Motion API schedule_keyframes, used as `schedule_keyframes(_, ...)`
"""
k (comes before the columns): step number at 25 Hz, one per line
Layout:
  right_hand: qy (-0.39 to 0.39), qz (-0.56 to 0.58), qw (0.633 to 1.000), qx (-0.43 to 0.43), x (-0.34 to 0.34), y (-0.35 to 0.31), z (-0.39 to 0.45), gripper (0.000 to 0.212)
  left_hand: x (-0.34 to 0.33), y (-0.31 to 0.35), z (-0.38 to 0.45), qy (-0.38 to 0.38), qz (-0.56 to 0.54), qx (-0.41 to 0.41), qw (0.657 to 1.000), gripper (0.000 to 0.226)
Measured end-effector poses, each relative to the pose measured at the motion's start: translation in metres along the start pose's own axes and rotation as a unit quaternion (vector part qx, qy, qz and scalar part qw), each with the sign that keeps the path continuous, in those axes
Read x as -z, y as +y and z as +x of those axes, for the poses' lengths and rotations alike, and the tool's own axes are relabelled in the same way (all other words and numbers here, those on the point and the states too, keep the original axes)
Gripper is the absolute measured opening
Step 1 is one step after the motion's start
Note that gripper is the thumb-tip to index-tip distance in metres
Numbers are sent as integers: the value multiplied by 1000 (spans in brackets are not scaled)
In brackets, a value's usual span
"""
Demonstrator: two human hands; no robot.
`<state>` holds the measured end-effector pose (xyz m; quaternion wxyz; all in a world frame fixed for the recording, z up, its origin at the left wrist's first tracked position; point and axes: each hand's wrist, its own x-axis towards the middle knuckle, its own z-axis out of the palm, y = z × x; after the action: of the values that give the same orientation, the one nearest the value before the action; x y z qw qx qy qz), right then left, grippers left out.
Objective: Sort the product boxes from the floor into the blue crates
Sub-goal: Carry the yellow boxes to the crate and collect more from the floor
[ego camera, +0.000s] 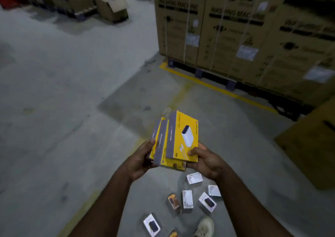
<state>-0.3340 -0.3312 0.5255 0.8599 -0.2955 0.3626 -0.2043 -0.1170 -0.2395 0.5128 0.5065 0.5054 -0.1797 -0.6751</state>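
Both grips clamped: left hand [140, 161], right hand [205, 159] bracing fanned yellow-and-grey cardboard product boxes [175, 139] against slipping; blue crates unseen.

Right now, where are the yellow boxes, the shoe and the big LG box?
yellow boxes [183, 137]: head view, front face of the top box.
shoe [204, 226]: head view, its toe.
LG washing machine carton [235, 28]: head view, its printed front.

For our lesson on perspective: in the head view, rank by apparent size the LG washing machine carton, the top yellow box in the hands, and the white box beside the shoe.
1. LG washing machine carton
2. Top yellow box, though nearness inflates it
3. White box
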Motion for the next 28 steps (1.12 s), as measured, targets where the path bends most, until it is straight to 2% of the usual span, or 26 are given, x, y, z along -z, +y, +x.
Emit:
schedule_keyframes(3, -10, -21, 999, 40, -22, 7, -60, 62, -17, 15, -32, -96, 76, -6, 992, 97)
schedule_keyframes(7, 96, 24, 988, 116, -60, 59, -135, 46, -25, -4, -90, -147, 125, -5, 981, 99)
schedule_keyframes(9, 166, 39, 973, 154, -75, 95, -169, 47, -32, -19, -119, -161, 131, 10, 978, 97)
schedule_keyframes(11, 213, 70, 958, 176, -82, 126, -201, 49, -45, -33, -142, -165, 142, 28, 976, 87)
schedule_keyframes(13, 259, 105, 941, 189, -85, 148, -238, 50, -64, -45, -166, -179, 151, 44, 971, 66)
schedule_keyframes(16, 275, 188, 910, 245, -84, 172, -299, 44, -99, -65, -197, -205, 161, 74, 963, 51)
schedule_keyframes(22, 304, 264, 856, 324, -68, 221, -428, 43, -193, -130, -251, -256, 203, 93, 941, 53)
schedule_keyframes(23, 311, 281, 841, 343, -62, 231, -453, 48, -212, -144, -262, -265, 212, 98, 935, 52)
schedule_keyframes(26, 339, 302, 796, 401, -40, 268, -537, 89, -269, -192, -302, -303, 234, 117, 916, 56)
schedule_keyframes(28, 334, 306, 780, 432, -27, 292, -593, 96, -305, -225, -333, -334, 239, 135, 902, 53)
